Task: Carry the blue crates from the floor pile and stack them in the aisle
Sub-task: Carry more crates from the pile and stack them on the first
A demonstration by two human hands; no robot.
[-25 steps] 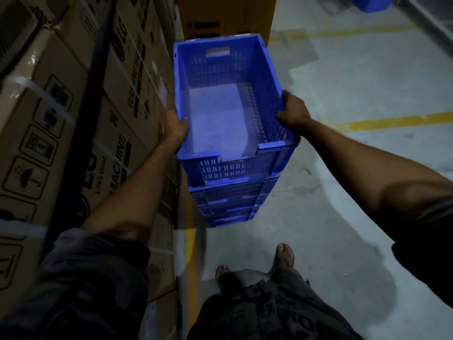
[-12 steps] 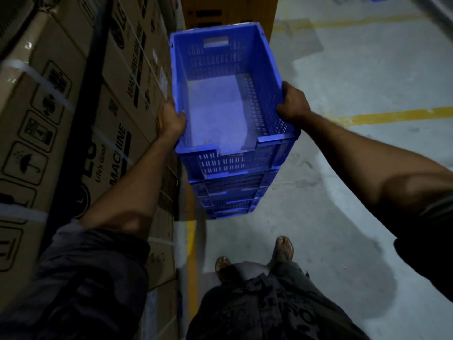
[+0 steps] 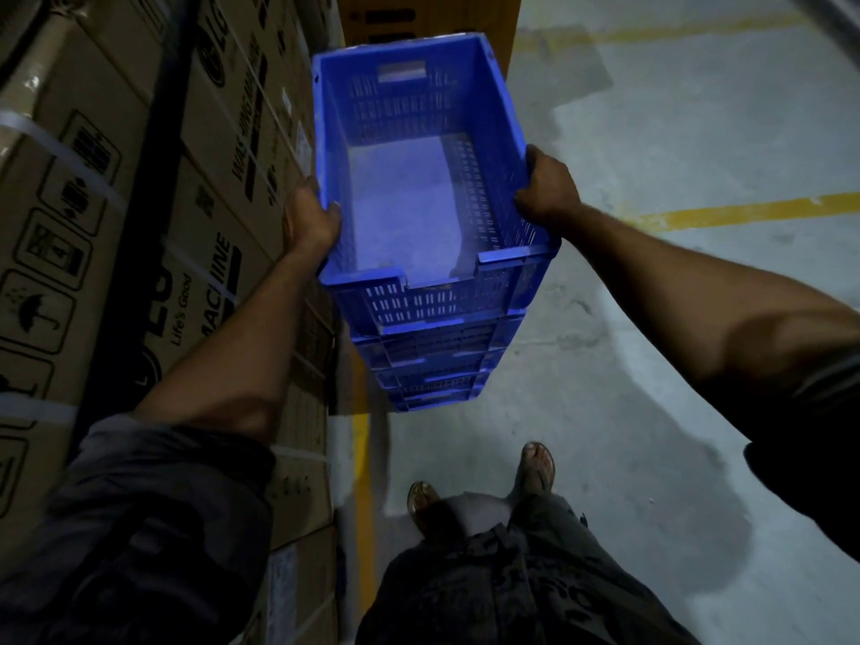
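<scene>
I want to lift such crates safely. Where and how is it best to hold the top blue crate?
Probably best by the rims of its two long walls, one hand from each side, as the left hand and right hand do now. The top crate is long and narrow, open on top, so both rims are free to hook the fingers over.

Empty blue crate (image 3: 419, 188) sits atop stacked blue crates (image 3: 433, 365).
</scene>
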